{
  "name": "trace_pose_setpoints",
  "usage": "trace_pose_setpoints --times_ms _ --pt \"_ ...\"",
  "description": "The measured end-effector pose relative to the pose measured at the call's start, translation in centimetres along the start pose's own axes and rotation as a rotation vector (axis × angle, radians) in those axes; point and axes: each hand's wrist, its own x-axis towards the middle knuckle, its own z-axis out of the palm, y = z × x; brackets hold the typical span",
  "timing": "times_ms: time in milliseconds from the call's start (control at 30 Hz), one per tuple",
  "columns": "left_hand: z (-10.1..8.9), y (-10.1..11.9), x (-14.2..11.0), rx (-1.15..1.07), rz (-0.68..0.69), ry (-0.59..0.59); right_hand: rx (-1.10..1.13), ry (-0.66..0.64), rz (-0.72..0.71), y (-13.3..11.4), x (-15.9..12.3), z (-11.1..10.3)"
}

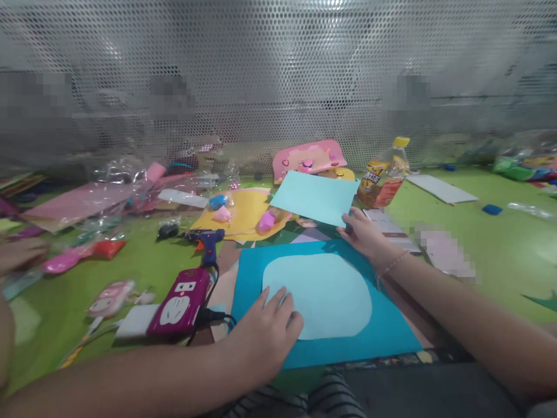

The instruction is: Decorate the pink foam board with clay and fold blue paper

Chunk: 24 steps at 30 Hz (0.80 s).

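My left hand rests with its fingers spread on a pale blue rounded paper cutout. That cutout lies on a darker blue sheet of paper in front of me. A little farther off, my right hand pinches the near right corner of a light blue paper sheet, which is tilted and raised above the table. Behind this sheet stands a pink decorated card, partly covered by it. Yellow paper lies to its left, bearing small blue and pink lumps.
A bottle with a yellow cap stands behind my right hand. To the left are a glue gun, a purple power strip with cables and a white plug. Another person's hand is at the left edge. Perforated metal closes the back.
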Motion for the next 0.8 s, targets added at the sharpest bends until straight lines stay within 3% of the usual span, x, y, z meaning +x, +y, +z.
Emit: trace_pose_setpoints --times_ms 233,667,800 --pt "-0.61 0.38 -0.06 -0.064 -0.061 -0.016 0.091 -0.005 -0.009 0.17 0.14 -0.07" --pt "-0.08 0.04 0.26 -0.149 -0.061 -0.078 0.136 0.016 -0.057 0.24 0.22 0.01" --pt "-0.49 0.06 0.22 -0.115 -0.09 -0.008 0.137 0.021 -0.051 0.28 0.31 -0.04"
